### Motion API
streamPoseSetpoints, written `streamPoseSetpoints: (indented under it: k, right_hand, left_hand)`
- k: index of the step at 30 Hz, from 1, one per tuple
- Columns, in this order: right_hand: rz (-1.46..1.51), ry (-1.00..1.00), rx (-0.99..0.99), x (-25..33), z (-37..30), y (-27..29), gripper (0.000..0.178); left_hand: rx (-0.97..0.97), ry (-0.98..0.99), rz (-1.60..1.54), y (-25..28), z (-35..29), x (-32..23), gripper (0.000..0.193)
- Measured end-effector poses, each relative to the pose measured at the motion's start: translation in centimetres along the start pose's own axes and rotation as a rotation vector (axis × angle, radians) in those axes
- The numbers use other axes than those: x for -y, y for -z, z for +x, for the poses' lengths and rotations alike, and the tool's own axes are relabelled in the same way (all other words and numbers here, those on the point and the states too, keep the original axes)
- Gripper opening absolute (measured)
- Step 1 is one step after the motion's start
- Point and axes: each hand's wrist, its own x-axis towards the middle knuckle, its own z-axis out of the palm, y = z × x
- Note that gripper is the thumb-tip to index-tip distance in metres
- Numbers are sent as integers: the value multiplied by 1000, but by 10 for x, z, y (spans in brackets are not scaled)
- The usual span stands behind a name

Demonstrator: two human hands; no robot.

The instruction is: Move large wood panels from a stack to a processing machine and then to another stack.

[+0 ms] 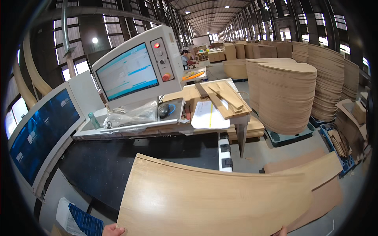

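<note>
A large, light wooden panel spans the lower middle, tilted in front of a black machine bed. At its near left corner my left hand is closed on the edge, thumb on top and fingers partly under the board. Only a thumb or fingertip of my right hand shows, pressed to the panel's near edge on the right; its other fingers are hidden. Beyond the panel's right end lie another light board and a browner sheet.
A control console with a lit screen stands over a bench holding a mouse, papers and wood strips. Tall stacks of cut boards sit on pallets to the right. A seated person is far back.
</note>
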Motion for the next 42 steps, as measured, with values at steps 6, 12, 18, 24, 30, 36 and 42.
streamPoseSetpoints:
  k: [6, 12, 18, 24, 30, 36, 42]
  right_hand:
    - [-24, 443, 204, 44, -132, -128, 46]
    - [-187, 329, 298, 21, -268, -231, 41]
    - [-877, -131, 712, -17, -316, -326, 27]
    - [-1426, 1410, 777, -90, -305, -418, 10]
    - [-1280, 1248, 928, -152, -326, -505, 3]
    - [-1350, 1221, 930, -221, -330, -584, 5]
    - [-1444, 1338, 1154, -301, -348, -665, 19]
  left_hand:
    - [-116, -9, 7, 89, 48, 100, 24]
    - [-365, -780, 892, 24, 83, 199, 39]
    - [-326, -815, 1061, -32, 97, 174, 30]
    - [-284, -637, 920, 66, 163, 197, 32]
    - [-323, -563, 950, 154, 206, 210, 32]
    - [-347, -513, 926, 241, 236, 212, 32]
    - [-350, -528, 943, 328, 272, 229, 33]
